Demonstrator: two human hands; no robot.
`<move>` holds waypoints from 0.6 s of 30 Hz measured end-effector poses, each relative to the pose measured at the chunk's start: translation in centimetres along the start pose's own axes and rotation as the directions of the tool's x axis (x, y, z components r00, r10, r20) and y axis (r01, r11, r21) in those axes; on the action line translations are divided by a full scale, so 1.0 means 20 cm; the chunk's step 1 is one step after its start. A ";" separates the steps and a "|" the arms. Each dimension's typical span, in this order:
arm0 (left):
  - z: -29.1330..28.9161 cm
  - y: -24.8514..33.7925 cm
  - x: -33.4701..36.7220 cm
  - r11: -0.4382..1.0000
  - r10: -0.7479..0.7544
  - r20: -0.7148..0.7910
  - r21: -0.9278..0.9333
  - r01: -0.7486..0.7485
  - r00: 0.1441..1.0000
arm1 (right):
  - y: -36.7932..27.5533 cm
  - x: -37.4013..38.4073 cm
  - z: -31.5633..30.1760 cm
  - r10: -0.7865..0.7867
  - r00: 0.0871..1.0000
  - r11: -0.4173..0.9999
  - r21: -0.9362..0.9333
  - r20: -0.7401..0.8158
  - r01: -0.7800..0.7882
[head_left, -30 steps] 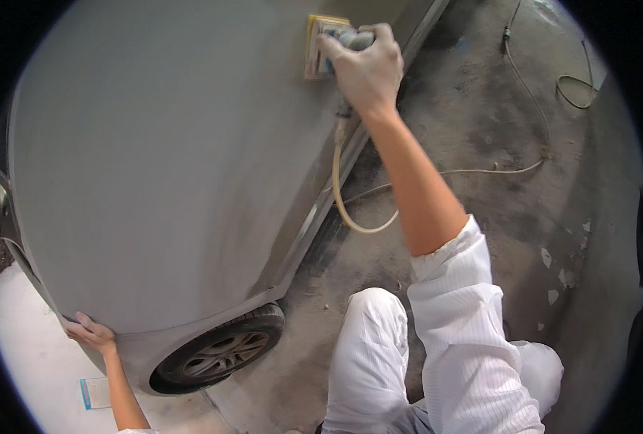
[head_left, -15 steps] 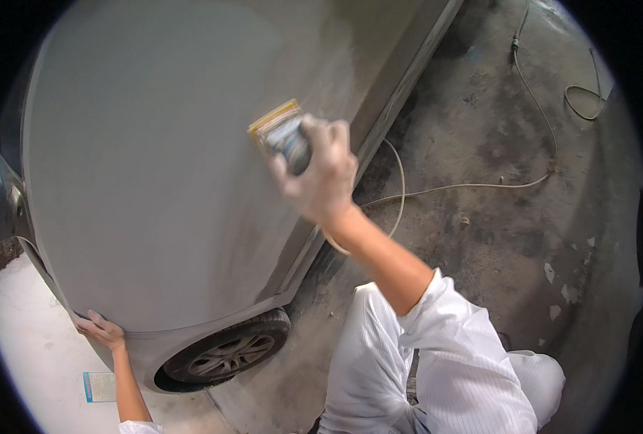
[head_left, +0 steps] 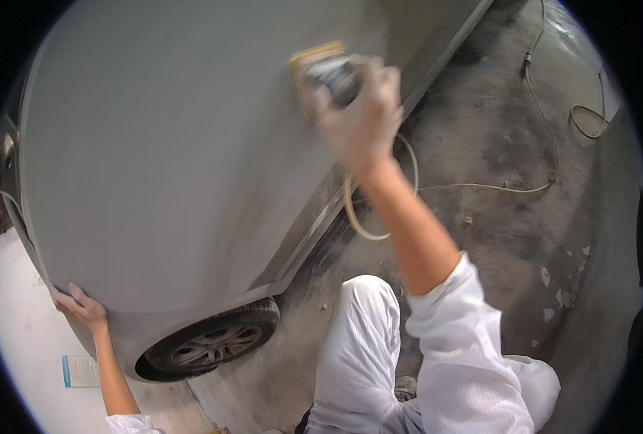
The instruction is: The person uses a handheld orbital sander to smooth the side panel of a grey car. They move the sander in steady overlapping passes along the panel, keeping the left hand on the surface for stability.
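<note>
My right hand (head_left: 365, 119) is wrapped around a small air sander (head_left: 341, 78) with a rectangular, yellow-edged pad. Its pad lies against the dull grey door panel (head_left: 155, 159) of a car, toward the upper right of the panel. Both hand and tool are slightly smeared by motion. Pale dust coats the fingers. Lower left, my left hand (head_left: 84, 309) rests on the door's edge near the wheel, fingers extended and apart, holding nothing. A pale hose (head_left: 352, 211) loops below my right wrist.
The car's wheel (head_left: 216, 346) shows at the panel's lower end. Across the stained concrete floor (head_left: 473, 260) on the right runs a thin hose (head_left: 495, 188), with a coil (head_left: 589, 123) farther off. A blue-edged printed sheet (head_left: 80, 372) lies on the white surface at lower left.
My right hand has carried the sander up and to the right along the panel. The whole view has shifted a little; my left hand keeps its place on the door edge.
</note>
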State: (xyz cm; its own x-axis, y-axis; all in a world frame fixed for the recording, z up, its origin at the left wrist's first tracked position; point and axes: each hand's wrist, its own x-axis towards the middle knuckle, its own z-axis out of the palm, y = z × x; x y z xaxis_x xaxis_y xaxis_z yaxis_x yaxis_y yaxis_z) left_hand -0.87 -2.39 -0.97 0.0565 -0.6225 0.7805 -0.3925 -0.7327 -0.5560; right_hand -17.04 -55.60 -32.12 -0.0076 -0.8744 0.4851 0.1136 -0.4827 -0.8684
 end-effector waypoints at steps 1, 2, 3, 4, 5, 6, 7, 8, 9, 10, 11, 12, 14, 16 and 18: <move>0.01 0.00 0.00 1.000 -0.004 0.005 0.002 0.004 1.000 | 0.03 0.11 -0.02 0.010 1.000 1.000 -0.029 -0.008 -0.010; 0.01 0.00 0.01 1.000 -0.005 -0.006 0.006 0.005 1.000 | 0.05 0.20 -0.04 0.059 0.998 0.995 -0.079 -0.036 -0.062; 0.01 -0.01 0.01 1.000 0.015 -0.022 0.011 -0.014 1.000 | 0.07 0.27 -0.06 0.005 0.996 0.997 -0.078 -0.092 -0.012; 0.01 -0.01 0.01 1.000 0.015 -0.019 -0.003 -0.015 1.000 | 0.08 0.32 -0.07 0.115 0.993 0.993 0.036 -0.013 -0.115; 0.01 0.00 0.01 1.000 0.010 -0.016 -0.005 -0.010 1.000 | 0.09 0.35 -0.08 0.137 0.991 0.990 0.027 -0.004 -0.137; 0.01 0.00 0.01 1.000 0.003 -0.010 -0.005 -0.003 1.000 | 0.09 0.34 -0.07 0.158 0.987 0.987 0.017 0.008 -0.158; 0.01 0.01 0.02 1.000 -0.013 0.009 -0.011 0.013 1.000 | 0.09 0.32 -0.07 0.167 0.986 0.985 0.045 0.003 -0.167; 0.00 0.01 0.02 1.000 -0.005 0.009 -0.019 0.006 1.000 | 0.08 0.26 -0.05 0.176 0.984 0.982 0.073 -0.003 -0.175; 0.00 0.02 0.02 1.000 0.002 0.008 -0.028 -0.002 1.000 | 0.07 0.19 -0.03 0.184 0.983 0.978 0.099 -0.011 -0.182; 0.00 0.03 0.02 1.000 0.006 0.004 -0.030 -0.006 1.000 | 0.06 0.09 -0.01 0.088 0.996 0.994 0.071 -0.027 -0.086; 0.00 0.03 0.02 1.000 -0.003 -0.008 -0.031 0.002 1.000 | 0.03 -0.02 0.02 -0.012 0.999 0.999 0.042 -0.043 0.014; 0.00 0.04 0.02 1.000 -0.006 -0.005 -0.028 0.006 1.000 | 0.00 -0.13 0.04 -0.111 0.992 0.994 0.012 -0.055 0.112; 0.00 0.05 0.02 1.000 -0.011 -0.006 -0.024 0.011 1.000 | -0.09 -0.39 0.07 -0.202 0.979 0.979 0.037 -0.024 0.203; 0.00 0.05 0.02 1.000 -0.010 -0.025 -0.004 0.010 1.000 | -0.21 -0.66 0.07 -0.198 0.978 0.971 0.148 0.058 0.188; 0.00 0.04 0.02 1.000 -0.019 -0.025 -0.016 0.019 0.999 | -0.33 -0.92 0.05 -0.218 0.964 0.962 0.197 0.153 0.186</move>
State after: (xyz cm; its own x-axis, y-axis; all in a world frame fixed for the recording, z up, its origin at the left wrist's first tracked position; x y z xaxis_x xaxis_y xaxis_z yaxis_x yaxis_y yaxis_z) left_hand -1.12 -3.24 -1.15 0.0409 -0.6013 0.7980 -0.4061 -0.7398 -0.5366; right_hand -16.66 -36.26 -35.28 0.1201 -0.7301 0.6727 0.3038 -0.6181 -0.7250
